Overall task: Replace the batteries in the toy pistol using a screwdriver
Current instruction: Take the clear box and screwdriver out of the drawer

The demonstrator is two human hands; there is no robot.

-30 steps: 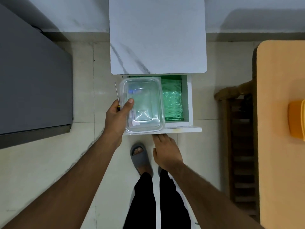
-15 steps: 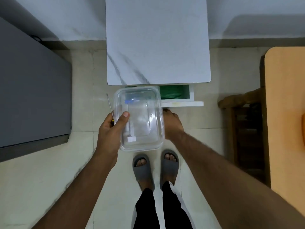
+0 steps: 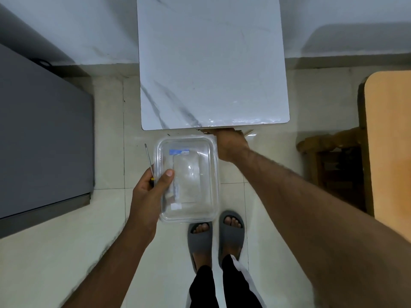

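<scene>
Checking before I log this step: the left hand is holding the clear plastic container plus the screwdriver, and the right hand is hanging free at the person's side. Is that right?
Not quite. The right hand is not hanging free: in the head view it reaches forward to the front edge under the white marble-look table. The rest stands: the left hand holds the clear plastic container and the screwdriver.

Below me, a white marble-patterned tabletop fills the upper middle of my view, set against a pale wall. A dark grey cabinet stands to my left; on the right, the corner of an orange table — beside it, a wooden chair. Cream floor tiles run underfoot, where I see grey slippers and black trousers.
</scene>
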